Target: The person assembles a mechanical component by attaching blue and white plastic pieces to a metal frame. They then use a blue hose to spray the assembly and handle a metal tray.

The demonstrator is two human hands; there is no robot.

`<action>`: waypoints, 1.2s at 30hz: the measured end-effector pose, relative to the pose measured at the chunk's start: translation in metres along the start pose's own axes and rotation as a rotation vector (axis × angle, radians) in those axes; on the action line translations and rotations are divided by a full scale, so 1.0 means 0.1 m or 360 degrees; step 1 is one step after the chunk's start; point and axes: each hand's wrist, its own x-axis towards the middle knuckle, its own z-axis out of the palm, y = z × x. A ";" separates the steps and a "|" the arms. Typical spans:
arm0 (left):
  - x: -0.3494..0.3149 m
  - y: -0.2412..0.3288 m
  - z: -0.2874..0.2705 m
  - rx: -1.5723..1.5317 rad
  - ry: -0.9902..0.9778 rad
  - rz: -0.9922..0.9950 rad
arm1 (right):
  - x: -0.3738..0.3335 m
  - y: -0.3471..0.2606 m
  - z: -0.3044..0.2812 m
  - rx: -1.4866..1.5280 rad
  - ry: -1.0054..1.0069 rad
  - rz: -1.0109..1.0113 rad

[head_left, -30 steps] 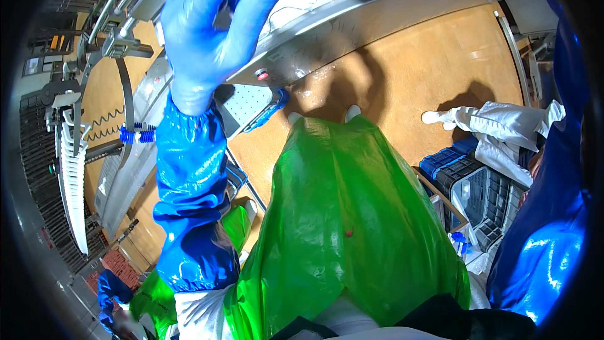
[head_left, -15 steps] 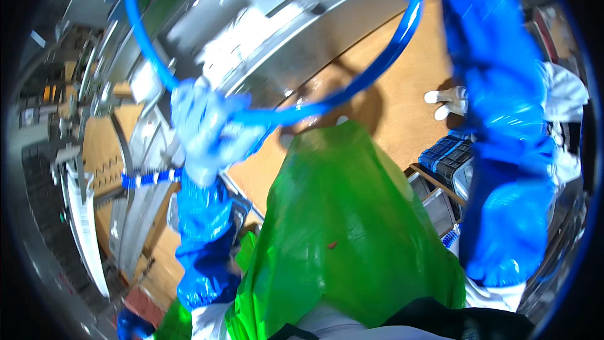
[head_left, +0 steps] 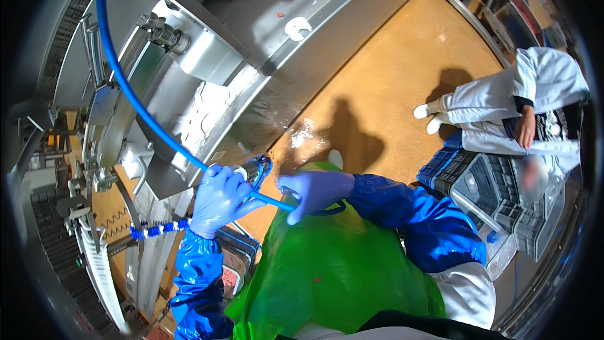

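A long blue hose (head_left: pixel 129 91) comes down from the top left to my hands. My left hand (head_left: pixel 220 201), in a thin blue glove, is closed around it. My right hand (head_left: pixel 314 192), gloved alike, is closed on the hose just right of the left one, in front of my green apron (head_left: pixel 352 264). A short end of hose curves out below the right hand. Just beyond the left hand is a dark piece with a blue loop (head_left: pixel 259 171); whether it joins the hose I cannot tell. Shiny blue sleeves cover both forearms.
Steel machinery (head_left: pixel 207 56) with a white ring-shaped piece (head_left: pixel 297 28) runs along the far left. Stacked grey crates (head_left: pixel 478 182) stand at the right beside a person in white (head_left: pixel 547 88). The tan floor (head_left: pixel 402 75) has a wet patch. A blue coiled tube (head_left: pixel 160 229) lies left.
My right hand has come down from the top right to beside my left hand. The wide hose loop in front of me has been drawn in. My view has shifted.
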 end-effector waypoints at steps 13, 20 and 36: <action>0.20 0.24 0.21 -0.0218 0.0116 -0.0190 | -0.03 0.70 -0.05 -0.0118 -0.0154 -0.0042; 0.35 0.06 0.03 -0.0503 0.0610 -0.0262 | 0.01 0.80 -0.22 -0.0112 -0.0036 0.0091; 1.64 0.69 0.65 -0.1076 -0.0030 -0.0667 | -0.39 1.56 -1.22 0.0159 -0.0226 -0.0151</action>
